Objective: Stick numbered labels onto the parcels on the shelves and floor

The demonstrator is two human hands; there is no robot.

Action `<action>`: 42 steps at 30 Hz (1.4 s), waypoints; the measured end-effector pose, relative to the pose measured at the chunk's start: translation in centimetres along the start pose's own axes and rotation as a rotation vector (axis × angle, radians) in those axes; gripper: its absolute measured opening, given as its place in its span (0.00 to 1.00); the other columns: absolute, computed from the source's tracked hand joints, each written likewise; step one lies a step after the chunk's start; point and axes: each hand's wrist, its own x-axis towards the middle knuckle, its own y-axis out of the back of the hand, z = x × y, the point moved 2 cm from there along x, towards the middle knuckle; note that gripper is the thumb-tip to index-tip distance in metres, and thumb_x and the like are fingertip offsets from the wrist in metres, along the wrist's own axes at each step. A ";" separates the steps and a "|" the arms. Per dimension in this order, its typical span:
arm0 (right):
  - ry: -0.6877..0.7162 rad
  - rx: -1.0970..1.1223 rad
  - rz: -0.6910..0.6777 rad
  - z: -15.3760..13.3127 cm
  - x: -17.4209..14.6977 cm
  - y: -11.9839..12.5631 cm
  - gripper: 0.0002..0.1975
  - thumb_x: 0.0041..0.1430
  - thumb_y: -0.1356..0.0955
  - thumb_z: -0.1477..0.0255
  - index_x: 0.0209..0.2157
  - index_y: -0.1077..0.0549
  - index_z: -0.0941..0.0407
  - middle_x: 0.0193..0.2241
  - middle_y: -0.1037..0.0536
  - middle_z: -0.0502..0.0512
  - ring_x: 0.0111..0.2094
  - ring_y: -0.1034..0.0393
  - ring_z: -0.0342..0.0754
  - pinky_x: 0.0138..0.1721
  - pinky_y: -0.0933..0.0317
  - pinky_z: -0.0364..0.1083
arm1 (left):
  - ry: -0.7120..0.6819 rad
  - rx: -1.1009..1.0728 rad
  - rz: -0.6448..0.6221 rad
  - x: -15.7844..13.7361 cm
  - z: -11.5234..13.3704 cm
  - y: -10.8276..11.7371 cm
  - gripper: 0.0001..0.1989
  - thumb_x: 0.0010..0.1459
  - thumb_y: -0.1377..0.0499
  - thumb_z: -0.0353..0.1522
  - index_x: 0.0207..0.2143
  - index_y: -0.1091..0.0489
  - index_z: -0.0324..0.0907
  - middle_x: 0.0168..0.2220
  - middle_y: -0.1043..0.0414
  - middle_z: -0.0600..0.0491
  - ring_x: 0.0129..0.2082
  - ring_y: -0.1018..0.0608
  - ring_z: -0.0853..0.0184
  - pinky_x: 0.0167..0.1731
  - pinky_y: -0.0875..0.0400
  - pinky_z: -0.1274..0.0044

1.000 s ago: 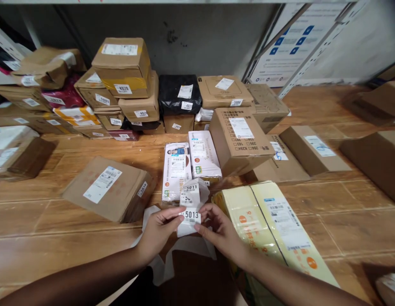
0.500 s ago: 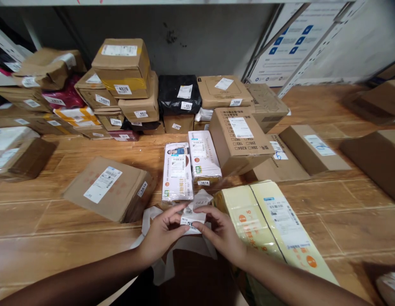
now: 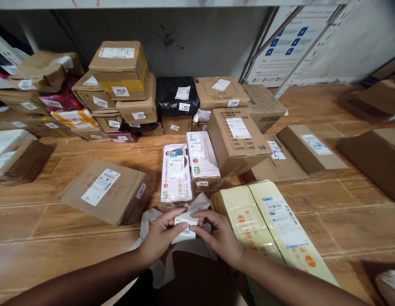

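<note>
Between my two hands is a small white printed label [image 3: 184,229], with a date and a barcode on it. My left hand [image 3: 165,229] pinches its left side between thumb and fingers. The fingers of my right hand [image 3: 216,231] close on its right side. A white paper strip [image 3: 197,204] runs up behind the label, and more loose strip [image 3: 162,272] trails below on the floor. Just beyond my hands lie two white printed boxes [image 3: 176,182] side by side; the right one has a 5014 sticker [image 3: 202,184].
A long yellow wrapped parcel [image 3: 257,216] lies close to my right forearm. At left sits a brown carton [image 3: 101,187] with a 5016 sticker. Stacked parcels [image 3: 120,80] line the wall under a shelf edge [image 3: 184,3]. Large cartons [image 3: 238,144] stand at right.
Both hands have shifted slightly left and stay close together. The label between them has tilted, and my fingers now cover more of its number.
</note>
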 end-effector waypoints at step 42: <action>-0.074 0.133 0.329 0.6 4.7 4.3 0.08 0.49 0.29 0.66 0.25 0.26 0.56 0.23 0.29 0.49 0.26 0.35 0.43 0.29 0.42 0.42 | -0.014 0.370 0.005 0.3 -2.3 1.1 0.19 0.43 0.37 0.48 0.24 0.23 0.41 0.23 0.24 0.54 0.26 0.25 0.63 0.27 0.30 0.77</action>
